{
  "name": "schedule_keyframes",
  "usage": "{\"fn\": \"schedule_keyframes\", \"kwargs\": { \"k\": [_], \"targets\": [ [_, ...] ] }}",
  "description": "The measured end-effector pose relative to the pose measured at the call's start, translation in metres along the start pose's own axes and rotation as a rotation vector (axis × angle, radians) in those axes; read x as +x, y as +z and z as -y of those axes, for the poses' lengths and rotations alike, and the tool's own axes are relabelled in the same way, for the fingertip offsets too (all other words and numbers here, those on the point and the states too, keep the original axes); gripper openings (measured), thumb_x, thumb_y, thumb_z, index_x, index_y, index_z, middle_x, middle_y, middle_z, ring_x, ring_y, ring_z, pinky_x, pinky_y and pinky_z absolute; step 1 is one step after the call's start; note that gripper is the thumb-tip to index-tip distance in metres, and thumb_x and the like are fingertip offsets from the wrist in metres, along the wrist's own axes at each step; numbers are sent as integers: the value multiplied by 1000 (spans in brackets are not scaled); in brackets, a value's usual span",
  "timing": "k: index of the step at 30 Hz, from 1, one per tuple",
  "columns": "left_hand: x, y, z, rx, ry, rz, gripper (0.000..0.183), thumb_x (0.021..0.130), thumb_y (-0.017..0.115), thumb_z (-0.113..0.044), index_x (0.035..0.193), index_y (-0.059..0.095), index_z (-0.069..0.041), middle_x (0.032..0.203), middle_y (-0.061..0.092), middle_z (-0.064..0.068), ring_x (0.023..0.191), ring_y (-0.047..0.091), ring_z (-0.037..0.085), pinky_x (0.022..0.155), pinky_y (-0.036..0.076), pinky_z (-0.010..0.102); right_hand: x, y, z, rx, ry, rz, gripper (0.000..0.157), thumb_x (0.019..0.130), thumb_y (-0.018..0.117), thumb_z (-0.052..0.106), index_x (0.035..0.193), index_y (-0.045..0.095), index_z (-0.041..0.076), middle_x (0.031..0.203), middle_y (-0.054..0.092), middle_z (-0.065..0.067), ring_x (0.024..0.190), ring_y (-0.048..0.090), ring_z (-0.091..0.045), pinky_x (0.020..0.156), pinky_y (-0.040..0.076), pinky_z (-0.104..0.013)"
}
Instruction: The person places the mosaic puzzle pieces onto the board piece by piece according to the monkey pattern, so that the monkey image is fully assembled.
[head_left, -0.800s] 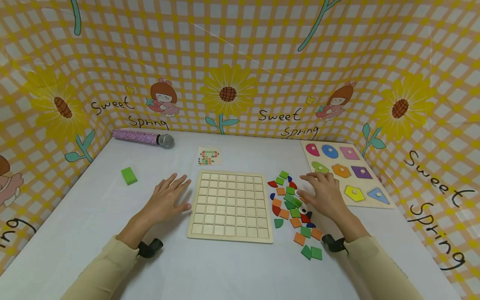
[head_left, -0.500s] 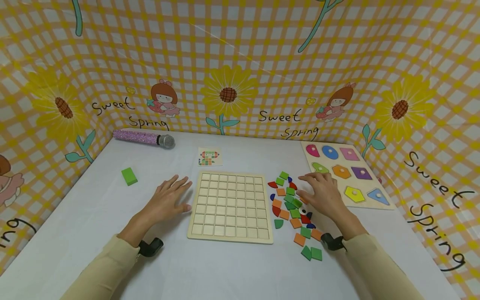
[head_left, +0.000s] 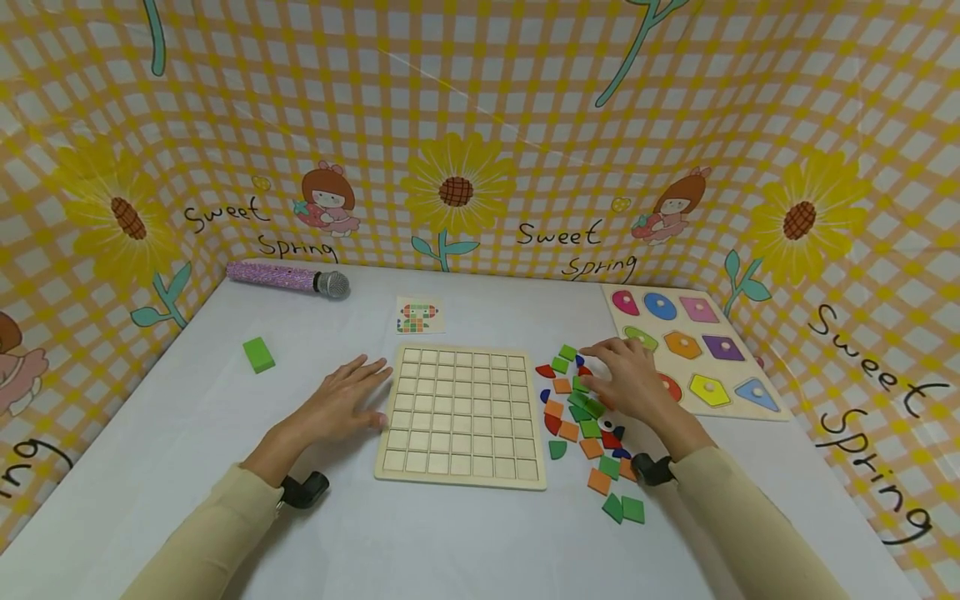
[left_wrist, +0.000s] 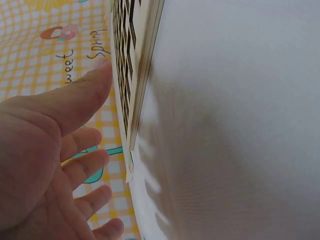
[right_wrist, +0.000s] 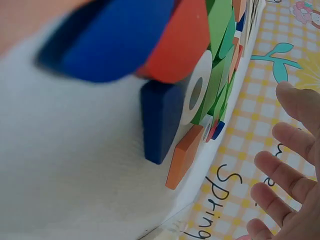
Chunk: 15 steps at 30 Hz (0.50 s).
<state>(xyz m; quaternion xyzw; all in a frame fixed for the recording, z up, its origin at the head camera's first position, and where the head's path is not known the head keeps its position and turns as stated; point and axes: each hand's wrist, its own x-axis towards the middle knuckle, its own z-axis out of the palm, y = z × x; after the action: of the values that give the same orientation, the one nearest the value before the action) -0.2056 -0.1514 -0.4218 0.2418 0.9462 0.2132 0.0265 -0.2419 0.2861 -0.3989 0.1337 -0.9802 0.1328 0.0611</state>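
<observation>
A square wooden grid board (head_left: 461,417) with unfilled cells lies in the middle of the table. My left hand (head_left: 341,404) is held beside its left edge, fingers spread and holding nothing; whether the thumb touches the board I cannot tell. Right of the board is a loose pile of small coloured pieces: green squares, an orange square (head_left: 598,481), red and blue quarter rounds, and a white piece with a black dot (right_wrist: 197,92). Over the pile's upper right side hovers my right hand (head_left: 626,375), its fingers loosely extended with nothing in them; it hides some pieces.
A small pattern card (head_left: 420,315) lies behind the grid board. Back left are a purple glittery microphone (head_left: 288,278) and a green block (head_left: 258,355). A shape puzzle board (head_left: 697,400) with knobbed pieces is at the right. Checked cloth (head_left: 465,108) walls the table's back and sides.
My left hand has shifted slightly right, closer to the grid board. The right hand has moved left over the pile, uncovering a red knobbed piece on the puzzle board.
</observation>
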Motion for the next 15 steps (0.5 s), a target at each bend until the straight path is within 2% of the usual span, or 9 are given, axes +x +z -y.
{"fn": "schedule_keyframes", "kwargs": {
  "k": [4, 7, 11, 15],
  "targets": [
    [2, 0, 1, -30, 25, 30, 73, 84, 69, -32, 145, 37, -6, 154, 30, 15, 143, 17, 43, 111, 19, 64, 5, 1, 1, -15, -16, 25, 46, 85, 70, 29, 126, 60, 10, 126, 54, -19, 118, 35, -39, 103, 23, -60],
    [4, 1, 3, -33, 42, 54, 71, 84, 69, -31, 144, 38, -5, 153, 31, 15, 143, 18, 44, 111, 20, 64, 10, 2, 2, -15, -25, 38, 47, 84, 70, 30, 126, 60, 10, 126, 54, -19, 117, 37, -38, 101, 27, -59],
    [6, 1, 3, -46, 43, 87, 72, 84, 69, -31, 143, 39, -6, 154, 30, 15, 143, 17, 43, 111, 19, 64, 16, 4, 3, -18, -42, 57, 47, 85, 69, 32, 127, 60, 12, 126, 55, -18, 114, 39, -36, 96, 33, -55],
    [6, 1, 4, -65, 44, 117, 74, 84, 69, -32, 144, 37, -5, 155, 28, 15, 144, 15, 43, 112, 18, 63, 22, 7, 4, -28, -52, 86, 46, 86, 68, 33, 128, 59, 14, 126, 55, -16, 114, 39, -35, 96, 34, -54]
  ]
}}
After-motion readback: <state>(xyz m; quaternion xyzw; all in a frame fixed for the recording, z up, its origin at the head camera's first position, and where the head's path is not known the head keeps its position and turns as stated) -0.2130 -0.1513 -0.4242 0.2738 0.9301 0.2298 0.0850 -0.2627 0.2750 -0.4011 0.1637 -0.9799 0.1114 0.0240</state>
